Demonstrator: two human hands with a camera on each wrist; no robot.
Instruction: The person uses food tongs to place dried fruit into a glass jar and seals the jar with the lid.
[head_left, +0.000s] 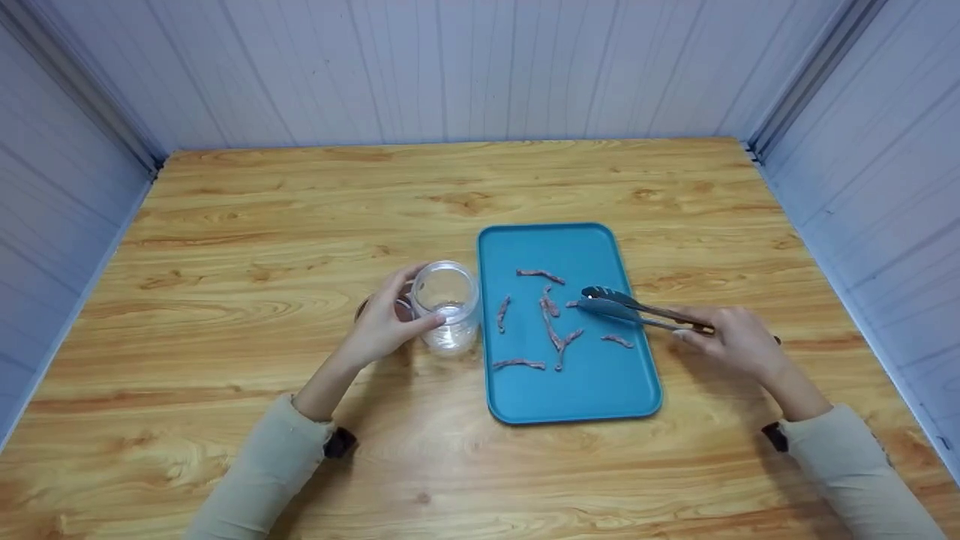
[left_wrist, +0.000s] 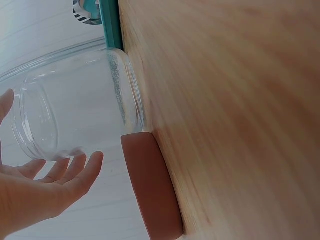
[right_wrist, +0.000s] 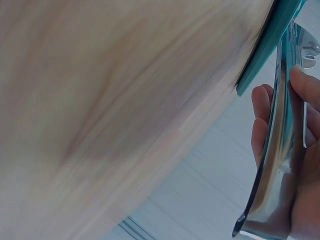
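Note:
My left hand (head_left: 386, 322) holds a clear, lidless jar (head_left: 454, 337) round its upper part, thumb on the near side of the rim. In the left wrist view the jar (left_wrist: 82, 100) stands on the table, its fingers side facing a brown round lid (left_wrist: 152, 185). My right hand (head_left: 739, 341) grips metal tongs (head_left: 660, 315) by the handles. The tongs' tips are over the blue tray (head_left: 577, 394), at the end of a small reddish-brown strip (head_left: 572, 304). Several similar dried-meat-like strips (head_left: 519, 364) lie scattered on the tray.
The jar stands close to the tray's left edge. Under and behind my left hand, the lid (head_left: 361, 309) is mostly hidden. The wood-grain table (head_left: 300, 202) meets pale panel walls (head_left: 480, 75) at the back and sides.

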